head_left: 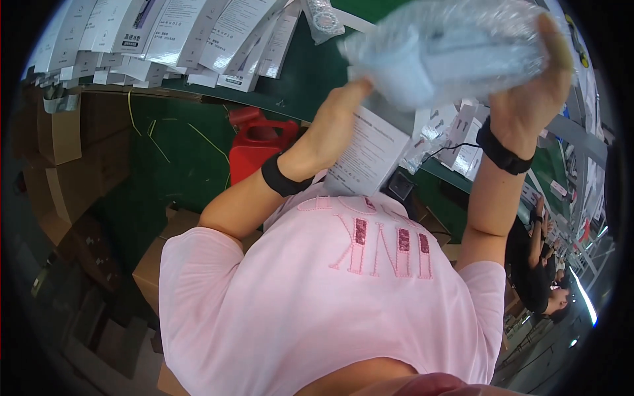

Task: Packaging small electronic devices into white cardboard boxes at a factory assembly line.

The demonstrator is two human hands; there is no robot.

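My right hand [531, 92] is raised at the upper right, its fingers closed round the end of a light-blue item in clear bubble wrap [456, 63]. The wrapped item is smeared by motion, and I cannot make out its exact kind. Below it, a white printed carton [370, 155] stands tilted between my chest and the table edge. My left hand [333, 125] grips the carton's left side, with its fingertips close under the bubble wrap. The carton's upper end is partly hidden by the wrapped item. Both wrists wear black bands.
White cartons [178, 33] lie in rows on the dark green table [284, 92] at the far left. A small bubble-wrapped piece [323, 20] lies beside them. A red plastic jug [261, 142] stands below the edge. Brown cardboard boxes [63, 178] are at left; co-workers [538, 264] sit at right.
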